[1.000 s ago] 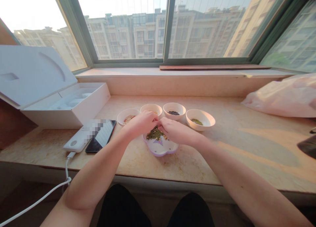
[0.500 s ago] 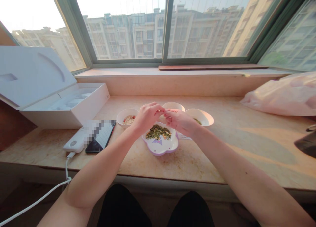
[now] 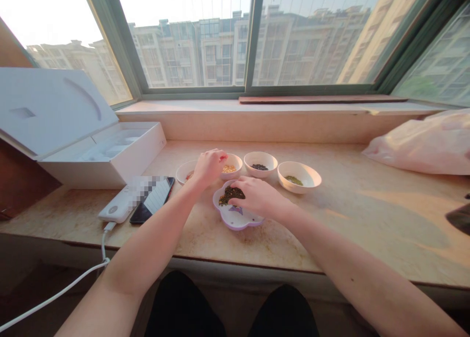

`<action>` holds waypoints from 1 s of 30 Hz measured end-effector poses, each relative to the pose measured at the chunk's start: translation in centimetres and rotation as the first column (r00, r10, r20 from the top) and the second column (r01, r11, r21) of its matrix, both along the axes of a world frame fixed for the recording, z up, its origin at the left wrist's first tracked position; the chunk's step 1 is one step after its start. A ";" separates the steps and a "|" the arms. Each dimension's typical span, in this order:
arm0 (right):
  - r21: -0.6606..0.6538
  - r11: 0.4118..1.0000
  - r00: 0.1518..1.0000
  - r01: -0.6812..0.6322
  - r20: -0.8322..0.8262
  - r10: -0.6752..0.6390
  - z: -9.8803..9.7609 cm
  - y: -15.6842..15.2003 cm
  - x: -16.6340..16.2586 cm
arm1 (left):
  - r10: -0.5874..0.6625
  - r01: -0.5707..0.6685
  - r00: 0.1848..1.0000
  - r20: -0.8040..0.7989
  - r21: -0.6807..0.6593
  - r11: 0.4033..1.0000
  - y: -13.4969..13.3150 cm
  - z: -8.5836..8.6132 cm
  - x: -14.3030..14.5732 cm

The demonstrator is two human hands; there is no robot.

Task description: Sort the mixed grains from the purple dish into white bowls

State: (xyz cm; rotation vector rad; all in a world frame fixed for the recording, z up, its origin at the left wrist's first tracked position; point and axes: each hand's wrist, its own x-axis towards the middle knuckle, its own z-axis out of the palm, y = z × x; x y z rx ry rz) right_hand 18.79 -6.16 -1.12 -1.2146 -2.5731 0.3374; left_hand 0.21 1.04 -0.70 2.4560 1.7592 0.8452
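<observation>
Our right hand (image 3: 257,196) lay on the mixed beans (image 3: 229,194) heaped in the purple dish (image 3: 237,220), fingertips down in the pile. We could not tell whether that grip was apart or pinched on a bean, since the back of the hand hid it. Our left hand (image 3: 209,167) hovered behind the dish, over the bowl of yellow grains (image 3: 235,162), its grip bunched together. Whether a grain sat between the fingertips was too small to see.

To pick well here, we judged it best to take one kind at a time with the fingertips only. The wrist should stay low over the dish, and the pinch should part close above the matching bowl so nothing bounces onto the worktop (image 3: 330,219).

Behind the dish stood four pale bowls in a row. The one behind and to its left (image 3: 181,170) was half hidden by our left wrist, with something reddish inside. Next to it was the bowl of yellow grains. Straight behind and slightly right, a bowl (image 3: 260,158) held a small patch of dark seeds. Farthest right, a bowl (image 3: 304,173) held a little pile of green grains. All four were nearly empty, while the dish held the bulk.
</observation>
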 end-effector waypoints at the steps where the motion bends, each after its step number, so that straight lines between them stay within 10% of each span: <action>1: 0.013 1.000 0.999 0.005 0.054 -0.005 -0.2 -0.1 -0.1 | 0.007 -0.008 0.999 -0.039 -0.014 1.000 0.1 -0.1 -0.1; 30: -0.072 0.994 0.989 0.079 -0.117 -0.087 -1.1 1.0 0.0 | -0.020 0.020 1.000 -0.015 -0.044 0.999 0.1 -0.5 -0.2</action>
